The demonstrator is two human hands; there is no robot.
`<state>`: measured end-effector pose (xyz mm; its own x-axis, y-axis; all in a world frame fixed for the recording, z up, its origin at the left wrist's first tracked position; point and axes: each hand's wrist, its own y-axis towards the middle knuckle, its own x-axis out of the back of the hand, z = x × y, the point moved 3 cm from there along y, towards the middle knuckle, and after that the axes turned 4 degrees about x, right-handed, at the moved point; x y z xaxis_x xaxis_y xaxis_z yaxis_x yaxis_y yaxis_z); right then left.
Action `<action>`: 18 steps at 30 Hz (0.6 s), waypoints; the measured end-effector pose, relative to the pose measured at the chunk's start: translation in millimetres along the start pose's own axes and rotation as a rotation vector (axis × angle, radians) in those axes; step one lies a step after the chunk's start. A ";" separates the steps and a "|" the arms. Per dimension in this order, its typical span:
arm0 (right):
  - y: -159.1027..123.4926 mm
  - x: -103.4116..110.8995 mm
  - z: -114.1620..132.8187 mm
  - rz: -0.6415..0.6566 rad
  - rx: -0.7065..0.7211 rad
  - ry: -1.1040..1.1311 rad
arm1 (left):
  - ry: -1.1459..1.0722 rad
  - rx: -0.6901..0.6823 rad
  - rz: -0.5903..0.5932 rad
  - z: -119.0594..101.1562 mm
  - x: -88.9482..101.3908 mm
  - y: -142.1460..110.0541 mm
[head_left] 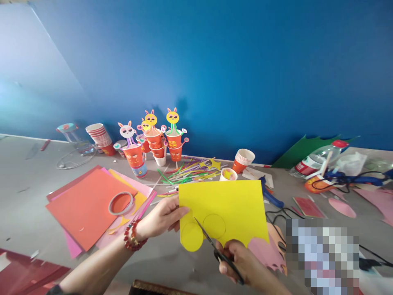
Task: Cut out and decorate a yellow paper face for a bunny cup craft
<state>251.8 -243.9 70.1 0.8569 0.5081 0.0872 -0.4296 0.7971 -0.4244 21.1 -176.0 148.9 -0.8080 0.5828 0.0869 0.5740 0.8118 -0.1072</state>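
Observation:
A sheet of yellow paper (233, 205) is held up over the table, with drawn circle outlines near its lower edge. My left hand (168, 215) pinches its left edge, thumb on top, and wears red bead bracelets at the wrist. One circle at the lower left is partly cut around and still joins the sheet. My right hand (235, 260) grips black-handled scissors (206, 233). Their blades lie against the paper between the partly cut circle and the second drawn circle. Whether the blades are fully closed is hard to see.
Coloured paper sheets (89, 205) with a tape roll (121, 203) lie left. Behind stand rabbit-faced cup figures (135, 159), paper-cup stacks (242, 159) and loose coloured strips (193, 174). To the right are a plastic bottle (325, 157), a blue-handled tool (272, 194), cables and pink scraps.

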 end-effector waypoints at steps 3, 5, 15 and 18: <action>0.7 -0.4 1.3 -0.001 0.015 0.010 | -0.005 0.001 0.002 0.7 0.2 0.8; 2.2 -1.7 1.8 -0.026 0.032 0.027 | -0.012 -0.001 -0.016 2.9 -0.6 0.5; 9.8 -17.6 14.2 -0.112 0.247 0.257 | 0.129 -0.313 -0.343 10.9 -24.3 -12.3; 11.2 -19.7 11.3 -0.105 0.331 0.223 | 0.189 -0.340 -0.416 16.5 -29.1 -8.6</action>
<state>226.9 -241.3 73.8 0.9262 0.3642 -0.0979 -0.3736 0.9214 -0.1070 37.5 -200.6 131.0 -0.9554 0.1824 0.2324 0.2482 0.9223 0.2964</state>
